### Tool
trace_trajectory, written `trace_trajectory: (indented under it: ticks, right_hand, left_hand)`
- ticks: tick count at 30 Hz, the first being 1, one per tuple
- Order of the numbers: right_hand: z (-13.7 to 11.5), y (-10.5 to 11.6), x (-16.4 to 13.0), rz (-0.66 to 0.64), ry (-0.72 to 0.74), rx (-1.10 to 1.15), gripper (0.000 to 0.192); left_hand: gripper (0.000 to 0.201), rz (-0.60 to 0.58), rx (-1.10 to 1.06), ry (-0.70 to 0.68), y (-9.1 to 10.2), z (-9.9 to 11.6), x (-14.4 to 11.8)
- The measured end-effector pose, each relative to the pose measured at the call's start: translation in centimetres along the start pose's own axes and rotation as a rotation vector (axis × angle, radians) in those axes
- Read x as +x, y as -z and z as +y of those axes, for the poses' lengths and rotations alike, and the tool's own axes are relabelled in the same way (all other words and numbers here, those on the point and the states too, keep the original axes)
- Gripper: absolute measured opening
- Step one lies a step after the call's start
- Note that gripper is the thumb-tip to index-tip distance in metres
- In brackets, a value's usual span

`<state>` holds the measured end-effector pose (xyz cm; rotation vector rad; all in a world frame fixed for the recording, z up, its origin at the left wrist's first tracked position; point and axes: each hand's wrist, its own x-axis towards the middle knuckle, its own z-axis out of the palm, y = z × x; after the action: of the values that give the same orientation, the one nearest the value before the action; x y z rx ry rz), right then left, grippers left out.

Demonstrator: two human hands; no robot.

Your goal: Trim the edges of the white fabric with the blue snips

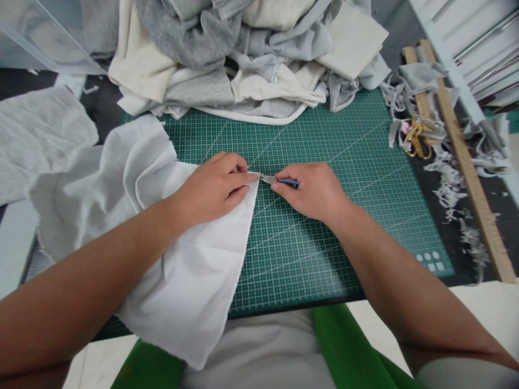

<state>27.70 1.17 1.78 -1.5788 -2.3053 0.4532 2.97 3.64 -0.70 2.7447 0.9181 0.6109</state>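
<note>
Where the soft white cloth (190, 270) tapers to a corner near the middle of the green cutting mat (324, 162), the left hand (211, 189) lies on it with fingers bent and pressed together, pinning the woven edge flat against the mat. The cloth is thin and lightly creased; it spreads back to the left in loose folds and hangs over the near edge of the table (466, 216), its lower border slightly frayed. Just beside that corner, the right hand (314, 189) is closed round a small cutting tool (279, 181) with a blue handle and a slim metal tip, whose point meets the cloth edge right at the left fingertips. Whether it is a knife or a snip cannot be told.

The mat is smooth, printed with a fine white grid and diagonal lines. At its far side sits a rumpled heap of fabric (243, 59), cream and grey, some of it fleecy knit, some flat and folded. To the right, on the dark table, lie two long wooden rulers (466, 162), gold-handled scissors (417, 140) and stringy grey fabric scraps (450, 183). Another pale grey sheet (36, 135) lies flat on the far left.
</note>
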Motion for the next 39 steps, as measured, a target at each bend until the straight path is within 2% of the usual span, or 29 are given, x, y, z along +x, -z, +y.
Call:
trace_trajectory:
  ticks: [21, 39]
  right_hand:
    - [-0.38, 0.14, 0.2, -0.05, -0.027, -0.031, 0.017]
    - [-0.21, 0.18, 0.19, -0.044, -0.032, -0.004, 0.017]
  left_hand:
    - [0.032, -0.005, 0.001, 0.0, 0.05, 0.08, 0.04]
    - [0.032, -0.012, -0.006, 0.011, 0.1, 0.08, 0.05]
